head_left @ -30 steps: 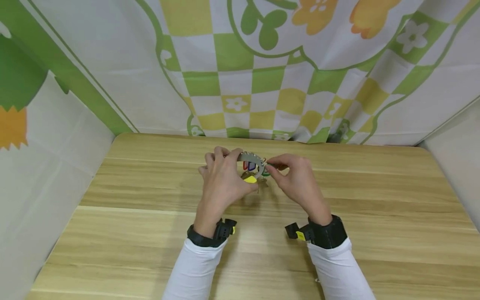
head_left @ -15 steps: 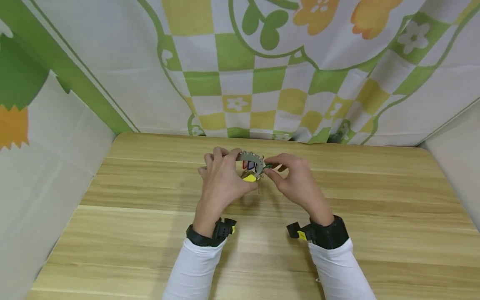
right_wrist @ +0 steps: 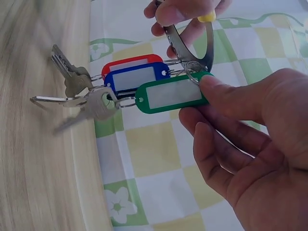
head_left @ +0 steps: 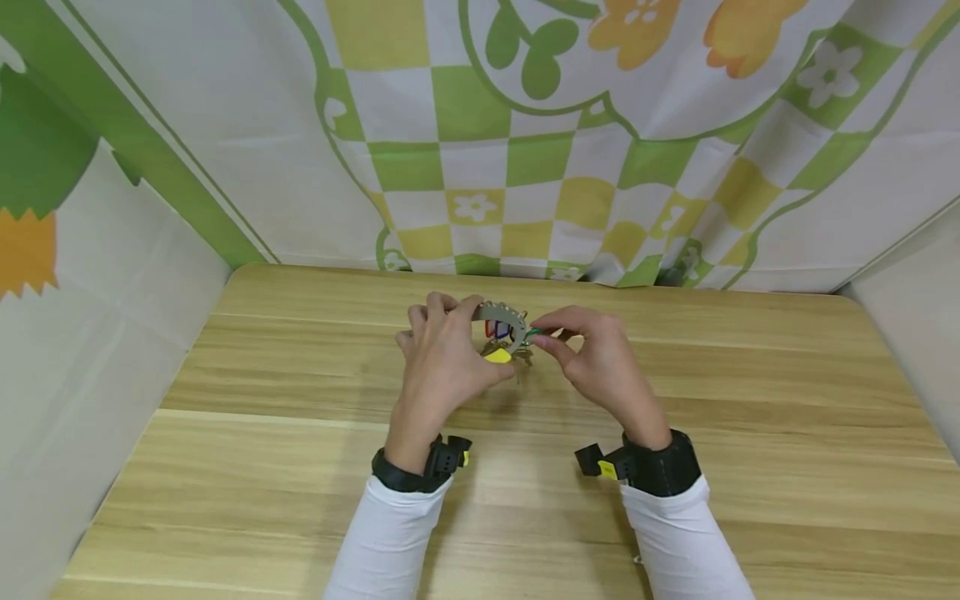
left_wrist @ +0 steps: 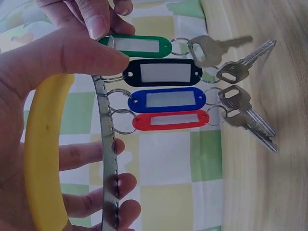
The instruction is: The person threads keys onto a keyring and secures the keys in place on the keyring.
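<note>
My left hand (head_left: 446, 358) holds a curved grey metal band (left_wrist: 108, 159) with a row of small holes and a yellow handle (left_wrist: 45, 154). Split rings join several key tags to the band: a black tag (left_wrist: 163, 72), a blue tag (left_wrist: 168, 99) and a red tag (left_wrist: 171, 120). Beyond the tags, metal keys (left_wrist: 243, 103) dangle toward the tabletop. At the band's right end, my right hand (head_left: 603, 362) pinches a green key tag (right_wrist: 171, 94) near its ring (right_wrist: 194, 72). Whether that ring passes through the band cannot be told.
Both hands are above a light wooden table (head_left: 262, 483). A green, yellow and white patterned curtain (head_left: 540, 167) hangs behind its far edge. A small white bit (head_left: 637, 560) lies beside the right sleeve.
The green tag has turned and shows mostly its edge in the head view. My right hand has shifted slightly to the right; the left hand keeps its hold almost unmoved.
</note>
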Demonstrator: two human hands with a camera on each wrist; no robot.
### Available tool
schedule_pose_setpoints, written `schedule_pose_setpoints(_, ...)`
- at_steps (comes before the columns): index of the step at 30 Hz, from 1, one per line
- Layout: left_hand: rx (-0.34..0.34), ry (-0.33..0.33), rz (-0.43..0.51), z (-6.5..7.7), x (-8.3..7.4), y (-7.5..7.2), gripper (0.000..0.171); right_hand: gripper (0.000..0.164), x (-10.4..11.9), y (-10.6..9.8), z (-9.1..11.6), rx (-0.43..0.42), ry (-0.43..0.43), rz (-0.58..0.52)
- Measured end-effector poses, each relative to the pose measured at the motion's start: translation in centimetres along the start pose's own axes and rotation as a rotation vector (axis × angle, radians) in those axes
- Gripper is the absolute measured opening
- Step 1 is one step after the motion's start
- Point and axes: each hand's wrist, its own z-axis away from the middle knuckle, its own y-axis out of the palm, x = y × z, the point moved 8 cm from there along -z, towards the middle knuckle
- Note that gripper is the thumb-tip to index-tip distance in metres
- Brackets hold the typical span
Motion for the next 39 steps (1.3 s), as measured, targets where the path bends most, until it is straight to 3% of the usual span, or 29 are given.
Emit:
schedule_pose_setpoints(7,-0.002,-0.003,0.006,-0.1,0.1,0.0,0.086,0.014,0.3,-0.1,0.0,-0.042,-0.009,0.027)
schedule_pose_setpoints(16,0.007,0.003,0.028,0.0,0.2,-0.2,0.087,0.016,0.2,-0.3,0.0,-0.113,-0.010,-0.066)
schedule_pose_setpoints(24,0.004,0.011,0.026,0.0,0.3,-0.2,0.086,0.015,-0.2,0.0,0.0,-0.079,0.075,-0.137)
schedule_pose_setpoints(30,0.008,0.012,0.034,-0.1,0.2,-0.2,0.084,0.010,1.4,-0.7,-0.2,-0.071,0.138,-0.180)
schedule_pose_setpoints(34,0.010,0.008,0.036,-0.1,0.1,-0.1,0.086,0.007,1.9,-1.0,-0.2,-0.079,0.117,-0.182)
schedule_pose_setpoints(39,0.011,0.002,0.043,0.0,0.1,-0.1,0.085,0.008,2.7,-1.3,-0.1,-0.111,0.032,-0.162)
